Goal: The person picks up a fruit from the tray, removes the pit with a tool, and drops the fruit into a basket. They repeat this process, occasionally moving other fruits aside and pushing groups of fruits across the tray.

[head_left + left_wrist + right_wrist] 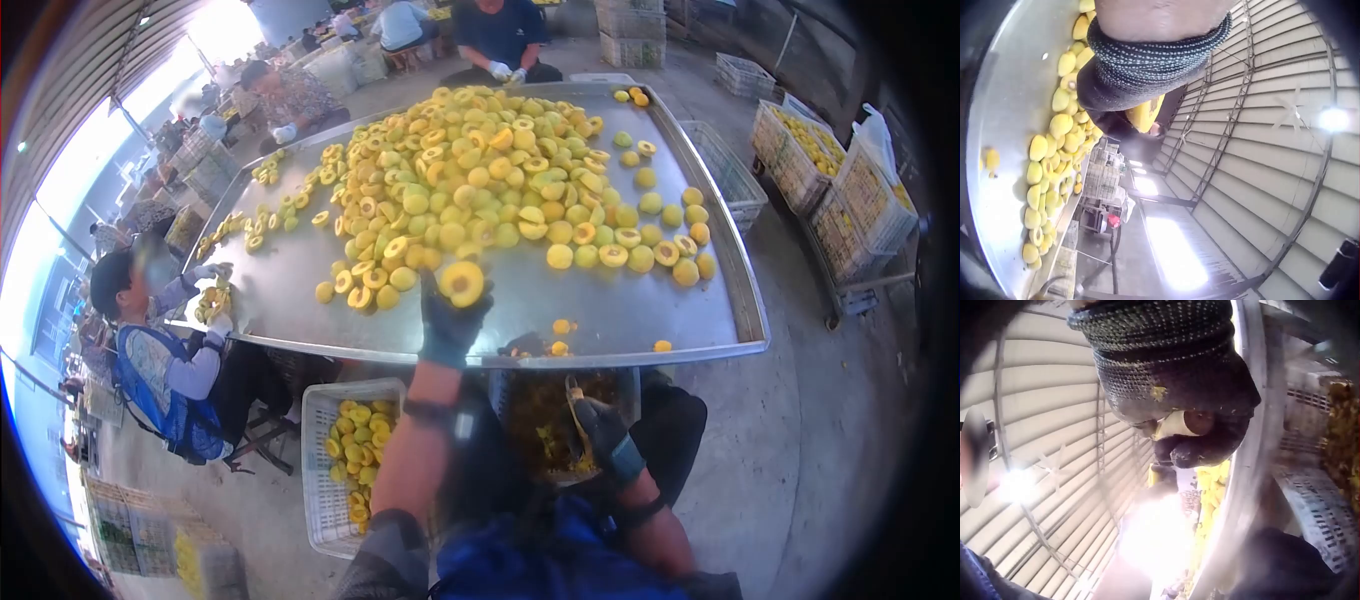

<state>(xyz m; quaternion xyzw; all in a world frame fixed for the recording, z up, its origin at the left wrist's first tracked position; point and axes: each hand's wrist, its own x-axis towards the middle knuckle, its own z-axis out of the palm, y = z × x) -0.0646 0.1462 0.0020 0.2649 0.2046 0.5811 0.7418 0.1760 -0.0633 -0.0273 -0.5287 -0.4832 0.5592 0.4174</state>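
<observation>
My gloved left hand (pixel 450 322) holds up a halved yellow peach (pixel 461 284), cut face and pit hollow toward me, over the metal table's near edge. In the left wrist view, part of that peach half (pixel 1145 115) shows past the dark glove. My gloved right hand (pixel 606 434) grips a small tool (pixel 574 392) with a pale handle and narrow tip, over a crate of dark waste below the table edge. The handle end (pixel 1185 424) pokes out of the curled fist in the right wrist view. A big heap of peaches (pixel 470 170), many halved, lies ahead on the table.
The metal table (pixel 640 310) has a raised rim. A white crate of peach halves (pixel 315 500) stands at lower left, the waste crate (pixel 630 385) beside it. Workers sit at the left (pixel 180 350) and far side (pixel 497 40). Loaded crates (pixel 850 225) stand at right.
</observation>
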